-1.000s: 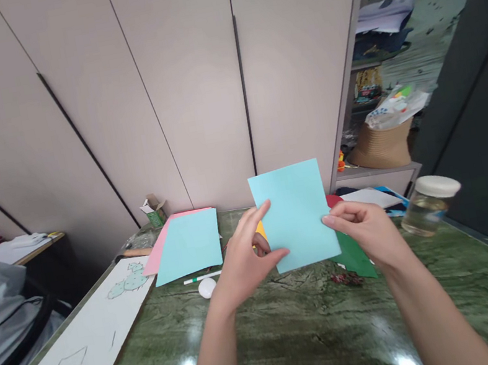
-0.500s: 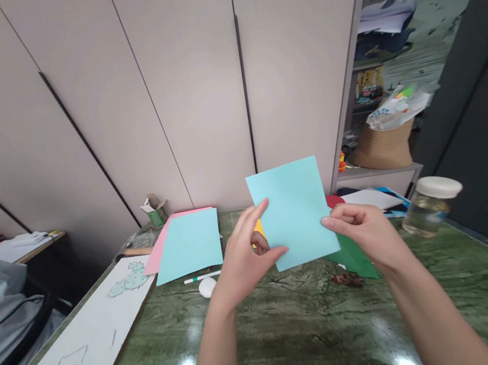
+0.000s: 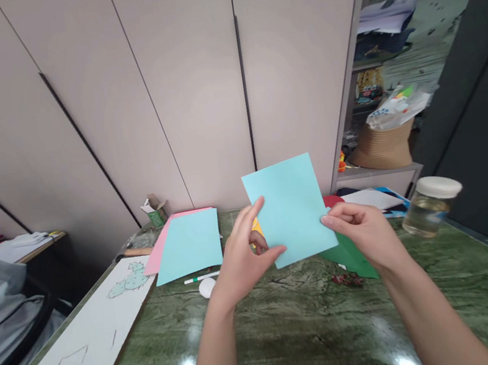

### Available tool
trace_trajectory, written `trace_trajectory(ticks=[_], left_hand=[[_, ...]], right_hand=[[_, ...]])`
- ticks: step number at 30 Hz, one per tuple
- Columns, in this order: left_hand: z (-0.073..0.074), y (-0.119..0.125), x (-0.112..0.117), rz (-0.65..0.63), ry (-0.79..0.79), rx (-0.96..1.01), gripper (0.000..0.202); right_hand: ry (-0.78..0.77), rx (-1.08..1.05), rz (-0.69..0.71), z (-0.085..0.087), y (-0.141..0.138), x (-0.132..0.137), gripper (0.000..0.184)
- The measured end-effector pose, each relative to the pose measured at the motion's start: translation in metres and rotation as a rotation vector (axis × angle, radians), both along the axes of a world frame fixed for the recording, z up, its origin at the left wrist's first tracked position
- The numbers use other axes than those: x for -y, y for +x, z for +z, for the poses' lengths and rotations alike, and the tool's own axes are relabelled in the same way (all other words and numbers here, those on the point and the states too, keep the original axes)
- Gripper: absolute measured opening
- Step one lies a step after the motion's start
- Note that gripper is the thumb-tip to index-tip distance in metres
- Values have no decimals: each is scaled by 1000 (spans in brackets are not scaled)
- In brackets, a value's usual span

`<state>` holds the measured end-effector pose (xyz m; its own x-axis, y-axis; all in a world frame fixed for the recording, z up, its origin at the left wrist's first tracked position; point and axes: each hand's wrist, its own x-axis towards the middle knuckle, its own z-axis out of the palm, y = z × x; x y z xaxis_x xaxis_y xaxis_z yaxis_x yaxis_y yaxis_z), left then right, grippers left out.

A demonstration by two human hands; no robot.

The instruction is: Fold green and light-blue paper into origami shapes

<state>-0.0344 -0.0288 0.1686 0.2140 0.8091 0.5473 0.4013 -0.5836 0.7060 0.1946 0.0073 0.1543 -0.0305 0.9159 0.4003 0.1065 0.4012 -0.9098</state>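
Observation:
A square sheet of light blue paper (image 3: pixel 294 211) is held up above the table, tilted slightly, its plain face toward me. My left hand (image 3: pixel 245 258) grips its left edge, thumb in front near the lower corner and a finger along the side. On the right edge, my right hand (image 3: pixel 358 228) pinches the paper between thumb and curled fingers. Partly hidden behind it lie a green sheet (image 3: pixel 354 257) and something yellow (image 3: pixel 256 227). A white rounded object (image 3: pixel 207 287) and a white marker with a green band (image 3: pixel 199 278) rest left of my left hand.
Blue sheets (image 3: pixel 193 242) overlap pink paper (image 3: pixel 160 254) at the back left. A long white board (image 3: pixel 89 323) with a cactus drawing lies along the left side. A lidded jar (image 3: pixel 431 209) stands at right, and a small green box (image 3: pixel 155 212) by the cabinet. The table (image 3: pixel 299 336) is green.
The blue sheet has shifted slightly up and left and tilted a little more counter-clockwise. Both hands keep their hold, almost unmoved.

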Motion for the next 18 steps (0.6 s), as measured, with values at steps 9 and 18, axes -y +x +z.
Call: trace_trajectory(ticks=[9, 18], left_hand=[[0, -1, -4, -1, 92, -28, 48], [1, -1, 0, -11, 41, -46, 60]], right_hand=[[24, -40, -55, -3, 0, -2, 25], [-14, -48, -21, -3, 0, -2, 24]])
